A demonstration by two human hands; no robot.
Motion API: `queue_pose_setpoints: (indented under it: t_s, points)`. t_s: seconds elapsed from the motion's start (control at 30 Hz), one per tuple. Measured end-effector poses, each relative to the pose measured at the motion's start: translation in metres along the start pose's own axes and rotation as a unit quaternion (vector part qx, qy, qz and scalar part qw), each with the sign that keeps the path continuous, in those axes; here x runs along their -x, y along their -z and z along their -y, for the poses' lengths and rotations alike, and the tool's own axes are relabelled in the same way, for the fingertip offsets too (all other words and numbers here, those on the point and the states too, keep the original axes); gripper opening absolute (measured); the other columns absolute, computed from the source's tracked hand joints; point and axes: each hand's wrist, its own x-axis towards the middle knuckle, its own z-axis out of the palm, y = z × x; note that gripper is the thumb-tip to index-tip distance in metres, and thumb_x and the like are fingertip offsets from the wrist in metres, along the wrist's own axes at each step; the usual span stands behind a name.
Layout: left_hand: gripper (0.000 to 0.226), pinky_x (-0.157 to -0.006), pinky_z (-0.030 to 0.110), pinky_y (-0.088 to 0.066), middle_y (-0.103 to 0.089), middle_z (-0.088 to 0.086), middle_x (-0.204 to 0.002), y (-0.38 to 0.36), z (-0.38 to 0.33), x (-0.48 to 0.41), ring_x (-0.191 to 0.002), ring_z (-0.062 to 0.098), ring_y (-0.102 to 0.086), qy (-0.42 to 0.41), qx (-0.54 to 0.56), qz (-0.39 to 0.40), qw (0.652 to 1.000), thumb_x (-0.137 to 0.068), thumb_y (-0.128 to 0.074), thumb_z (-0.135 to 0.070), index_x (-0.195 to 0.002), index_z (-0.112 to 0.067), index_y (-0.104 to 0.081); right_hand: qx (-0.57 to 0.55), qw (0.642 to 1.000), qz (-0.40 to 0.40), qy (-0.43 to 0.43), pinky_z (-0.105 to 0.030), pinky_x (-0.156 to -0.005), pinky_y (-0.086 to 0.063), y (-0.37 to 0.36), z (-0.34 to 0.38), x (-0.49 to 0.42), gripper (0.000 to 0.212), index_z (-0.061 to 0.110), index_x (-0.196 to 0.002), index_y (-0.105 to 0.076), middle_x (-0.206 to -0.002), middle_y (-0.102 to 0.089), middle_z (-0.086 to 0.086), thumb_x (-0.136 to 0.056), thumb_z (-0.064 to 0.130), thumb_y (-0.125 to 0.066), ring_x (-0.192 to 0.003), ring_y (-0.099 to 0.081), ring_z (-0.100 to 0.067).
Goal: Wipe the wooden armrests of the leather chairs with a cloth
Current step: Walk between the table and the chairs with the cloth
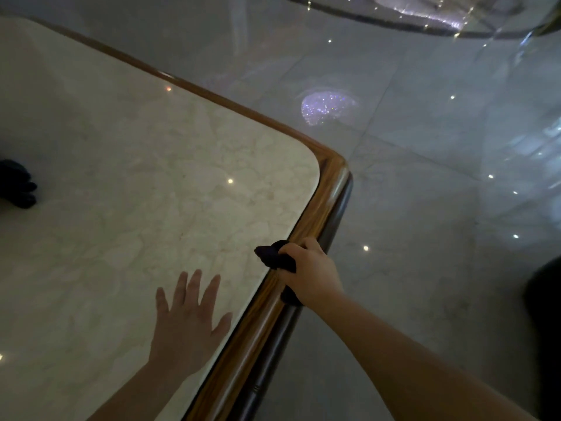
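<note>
Right hand (309,271) grips dark cloth (277,258) on wooden table edge (312,220); left hand (188,317) lies spread flat.

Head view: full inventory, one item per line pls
marble tabletop: one, cream, fills the left half of the view
wooden table edge: one, glossy brown, borders the top and rounds the corner at centre right
dark cloth: one, dark, bunched on the wooden edge under the right hand
dark object: one, black, on the tabletop at the left border; too cropped to identify
tiled floor: grey, glossy, right side, with light reflections
left hand: flat on the marble, fingers spread
right hand: gripping the cloth against the edge
</note>
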Motion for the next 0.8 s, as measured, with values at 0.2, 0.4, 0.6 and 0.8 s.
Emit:
queue_pose_setpoints:
  t_s: [0.2, 0.4, 0.6, 0.8]
  points:
    - [0.078, -0.106, 0.072, -0.03, -0.045, 0.021, -0.15, 0.074, -0.038, 0.04, -0.14, 0.044, -0.038, -0.067, 0.008, -0.026, 0.997, -0.092, -0.016, -0.065, -0.146, -0.016, -0.046, -0.032, 0.997, -0.06, -0.043, -0.035, -0.078, -0.051, 0.073, 0.018, 0.065, 0.031, 0.026, -0.123, -0.062, -0.114, -0.048, -0.002, -0.092, 0.029, -0.068, -0.09, -0.06, -0.028]
    - [0.072, -0.106, 0.073, -0.027, -0.041, 0.022, -0.151, 0.134, -0.078, 0.084, -0.142, 0.045, -0.033, -0.137, 0.028, -0.069, 0.988, -0.093, -0.029, -0.06, -0.15, -0.017, -0.039, -0.05, 0.985, -0.132, -0.101, -0.036, -0.077, -0.051, 0.135, 0.031, 0.147, 0.031, 0.028, -0.117, -0.065, -0.103, -0.044, 0.005, -0.087, 0.028, -0.07, -0.086, -0.06, -0.026]
    - [0.075, -0.107, 0.072, -0.027, -0.036, 0.02, -0.154, 0.18, -0.121, 0.118, -0.144, 0.044, -0.028, -0.213, 0.028, -0.092, 0.972, -0.092, -0.03, -0.061, -0.152, -0.018, -0.031, -0.079, 0.958, -0.219, -0.166, -0.032, -0.073, -0.048, 0.186, 0.035, 0.235, 0.028, 0.029, -0.113, -0.067, -0.104, -0.051, 0.003, -0.086, 0.03, -0.072, -0.082, -0.058, -0.019]
    - [0.078, -0.11, 0.069, -0.025, -0.034, 0.019, -0.156, 0.205, -0.182, 0.16, -0.146, 0.041, -0.026, -0.285, 0.015, -0.088, 0.954, -0.089, -0.028, -0.063, -0.154, -0.019, -0.028, -0.083, 0.929, -0.275, -0.232, -0.026, -0.072, -0.041, 0.215, 0.015, 0.327, 0.028, 0.029, -0.114, -0.066, -0.105, -0.051, 0.005, -0.086, 0.032, -0.072, -0.083, -0.057, -0.017]
